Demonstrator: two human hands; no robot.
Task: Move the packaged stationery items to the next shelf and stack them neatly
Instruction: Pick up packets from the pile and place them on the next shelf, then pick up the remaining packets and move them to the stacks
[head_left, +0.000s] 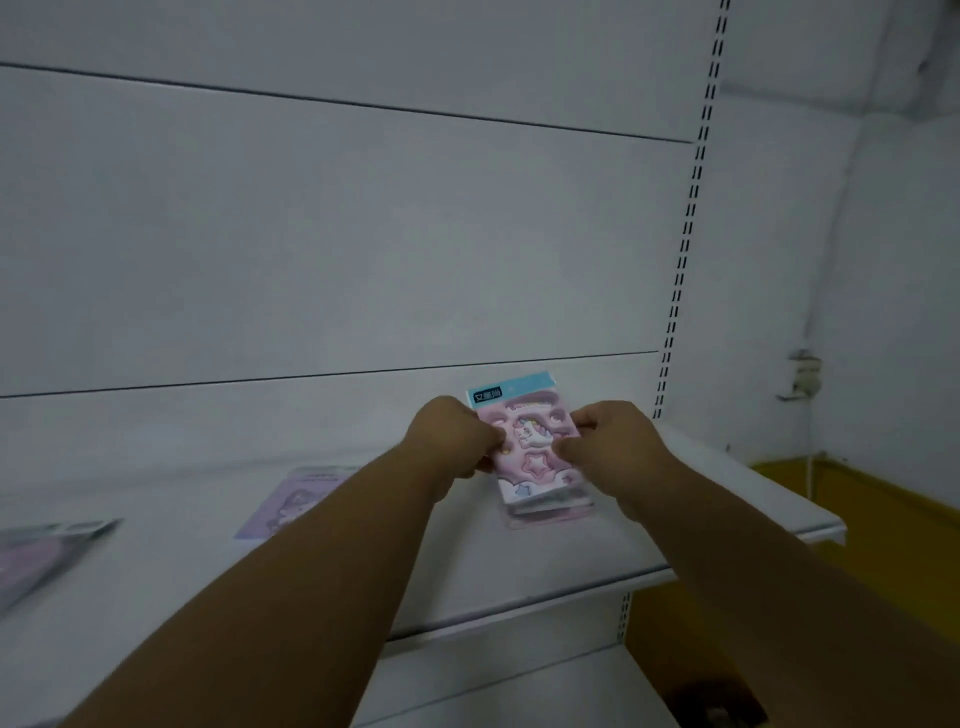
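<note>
A small stack of pink packaged stationery items, with a light-blue header and a cartoon print, sits at the right end of the white shelf. My left hand grips its left edge and my right hand grips its right edge. The packs look slightly lifted or tilted at the back. A purple pack lies flat on the shelf to the left, partly hidden by my left forearm. Another pack lies blurred at the far left edge.
White back panels rise behind the shelf, with a slotted upright at the right. A lower shelf shows below. Right of the unit are a yellow floor strip, a wall socket and a dark object.
</note>
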